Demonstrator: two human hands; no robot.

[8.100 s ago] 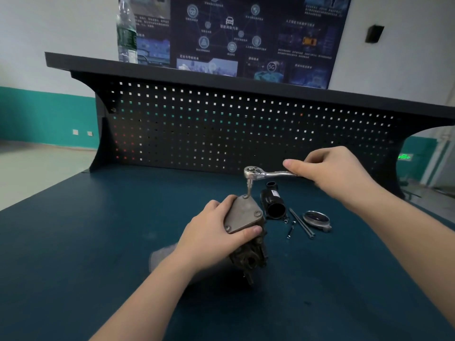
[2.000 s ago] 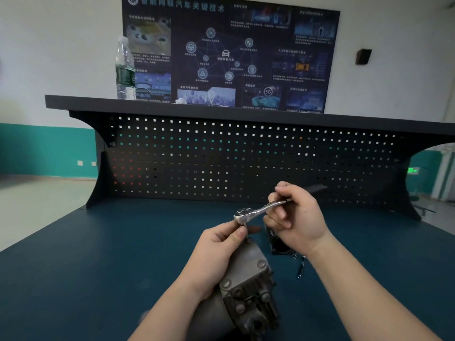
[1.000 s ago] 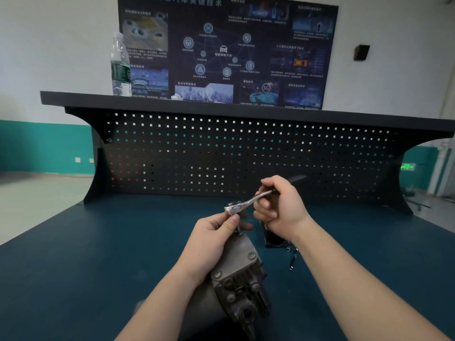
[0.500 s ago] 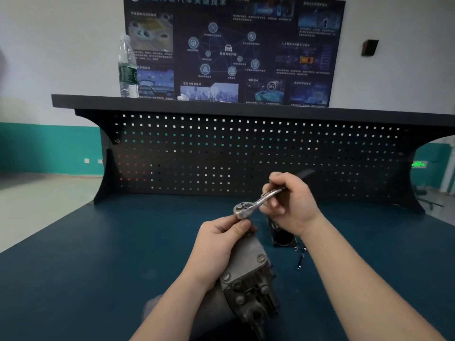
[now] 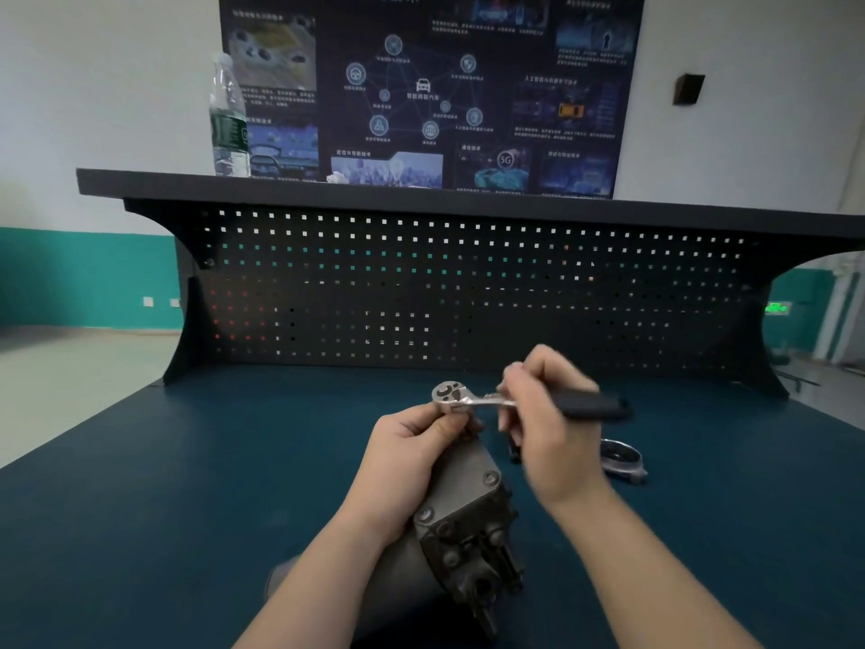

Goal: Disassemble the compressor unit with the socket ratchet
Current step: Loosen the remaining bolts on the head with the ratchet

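The grey metal compressor unit [image 5: 461, 522] lies tilted on the blue bench, its bolted end plate facing up and toward me. My left hand [image 5: 407, 466] rests over its upper end, fingertips pinched just under the ratchet head. The socket ratchet [image 5: 472, 399] has a chrome head and a black handle that points right. My right hand [image 5: 547, 414] is closed around its shaft, slightly blurred. The socket and the bolt under the head are hidden by my left fingers.
A round metal cover [image 5: 620, 459] lies on the bench to the right of my right hand, with a dark part [image 5: 514, 449] partly hidden behind that hand. A black pegboard [image 5: 468, 292] backs the bench. A water bottle [image 5: 228, 119] stands on its top shelf.
The ratchet handle has swung from pointing up and back to pointing right, nearly level. My right hand moved right with it. My left hand stays at the ratchet head on the compressor.
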